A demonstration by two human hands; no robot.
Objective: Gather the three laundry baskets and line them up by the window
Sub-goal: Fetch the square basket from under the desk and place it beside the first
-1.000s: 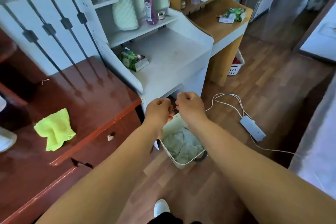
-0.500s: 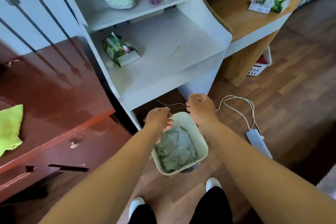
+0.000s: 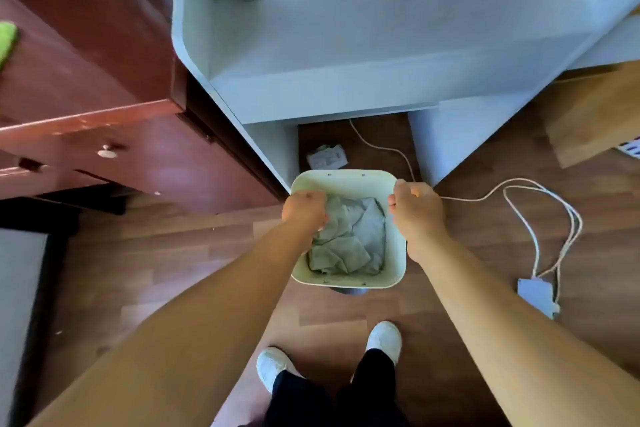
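Observation:
A cream laundry basket (image 3: 346, 180) with grey cloth (image 3: 349, 239) inside stands on the wooden floor in front of the white desk. My left hand (image 3: 304, 210) is closed on the basket's left rim. Over on the right rim, my right hand (image 3: 415, 211) is closed too. A corner of a second white slotted basket (image 3: 630, 149) shows at the right edge, under the wooden desk. No third basket is in view.
White desk (image 3: 363, 80) directly ahead, red-brown dresser (image 3: 104, 135) to the left, wooden desk (image 3: 595, 114) to the right. A white cable (image 3: 533, 229) and power strip (image 3: 536, 295) lie on the floor right of the basket. A small packet (image 3: 327, 156) lies under the desk. My feet (image 3: 384, 336) stand just behind the basket.
My head has tilted down and I have leaned closer. Both hands dropped from holding a thin handle above the basket to gripping its left and right rim.

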